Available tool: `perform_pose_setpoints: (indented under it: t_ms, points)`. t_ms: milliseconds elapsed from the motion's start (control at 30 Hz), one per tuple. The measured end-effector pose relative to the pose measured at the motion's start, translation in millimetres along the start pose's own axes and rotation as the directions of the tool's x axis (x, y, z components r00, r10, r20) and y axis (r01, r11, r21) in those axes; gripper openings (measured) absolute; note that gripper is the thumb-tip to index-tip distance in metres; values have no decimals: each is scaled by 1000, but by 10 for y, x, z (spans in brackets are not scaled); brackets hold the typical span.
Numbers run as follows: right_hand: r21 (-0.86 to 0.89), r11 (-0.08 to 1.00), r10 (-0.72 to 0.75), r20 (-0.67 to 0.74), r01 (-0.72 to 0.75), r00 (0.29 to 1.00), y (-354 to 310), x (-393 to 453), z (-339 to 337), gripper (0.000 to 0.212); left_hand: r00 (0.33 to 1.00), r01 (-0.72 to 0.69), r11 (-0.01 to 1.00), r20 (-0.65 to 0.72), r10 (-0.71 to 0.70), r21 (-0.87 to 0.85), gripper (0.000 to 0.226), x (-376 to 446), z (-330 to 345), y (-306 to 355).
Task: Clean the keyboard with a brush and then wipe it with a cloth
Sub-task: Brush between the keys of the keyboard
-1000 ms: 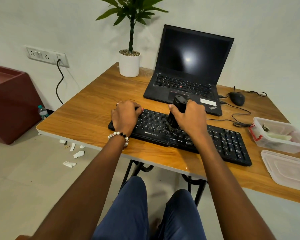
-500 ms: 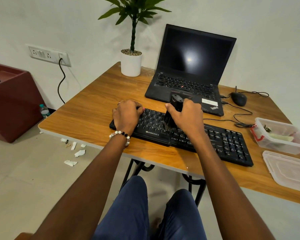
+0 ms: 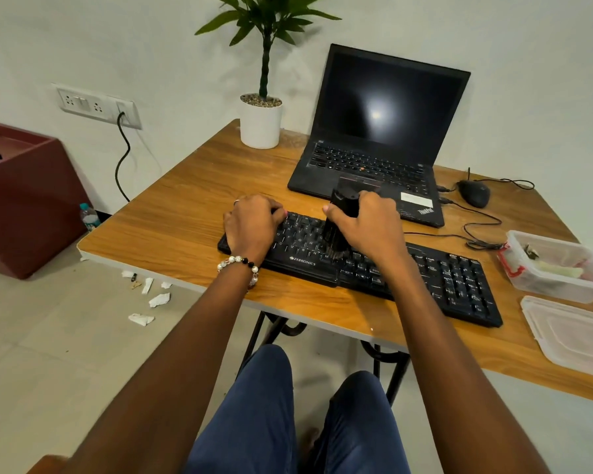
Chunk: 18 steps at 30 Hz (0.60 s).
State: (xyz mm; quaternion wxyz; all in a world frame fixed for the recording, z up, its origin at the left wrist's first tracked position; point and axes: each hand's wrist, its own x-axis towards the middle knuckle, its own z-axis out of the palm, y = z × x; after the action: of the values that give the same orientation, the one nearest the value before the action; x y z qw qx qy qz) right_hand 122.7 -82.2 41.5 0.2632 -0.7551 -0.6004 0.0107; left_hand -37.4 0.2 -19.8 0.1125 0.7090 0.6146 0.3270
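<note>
A black keyboard (image 3: pixel 442 278) lies across the wooden table (image 3: pixel 172 230), near its front edge. My right hand (image 3: pixel 370 227) is closed around a black brush (image 3: pixel 339 220), held upright with its bristles down on the keys at the keyboard's middle-left. My left hand (image 3: pixel 250 224), with a bead bracelet at the wrist, grips the keyboard's left end and covers that corner. No cloth lies loose on the table; a pale folded thing shows inside the clear box (image 3: pixel 558 268).
An open black laptop (image 3: pixel 384 138) stands right behind the keyboard, a white potted plant (image 3: pixel 261 121) to its left. A wired mouse (image 3: pixel 473 193) and its cable lie at the right. The box's lid (image 3: pixel 572 333) sits at the right front edge. Paper scraps litter the floor.
My right hand has slid the brush a little leftward along the keys. My left hand stays on the keyboard's left end.
</note>
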Motion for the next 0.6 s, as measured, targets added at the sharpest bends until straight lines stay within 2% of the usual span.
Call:
perform_pose_setpoints:
  t_ms: [67,133,200,300,467,600]
  points:
    - [42,999,11,115,-16,993,-4,42,-84,48,1000,1,1000,1,-1,3,20,-2,4,3]
    - [175,981,50,193,-85,980,24,88,-168,41,1000,-1,1000,-2,1,-1,19,-8,2,7]
    - [208,974,72,101,-92,992,47,99,-175,38,1000,-1,1000,-2,1,-11,19,-8,-5,4]
    - [210,977,56,-52,-44,997,27,67,-90,44,1000,0,1000,-1,0,-15,18,-9,-9,8]
    - [212,971,-114,-13,114,993,-100,-14,37,40,1000,-6,1000,-12,6,-11,17,-11,-6,8]
    - [211,977,-53,97,31,994,-95,32,-4,37,1000,-6,1000,-6,6,-3,18,-3,4,2]
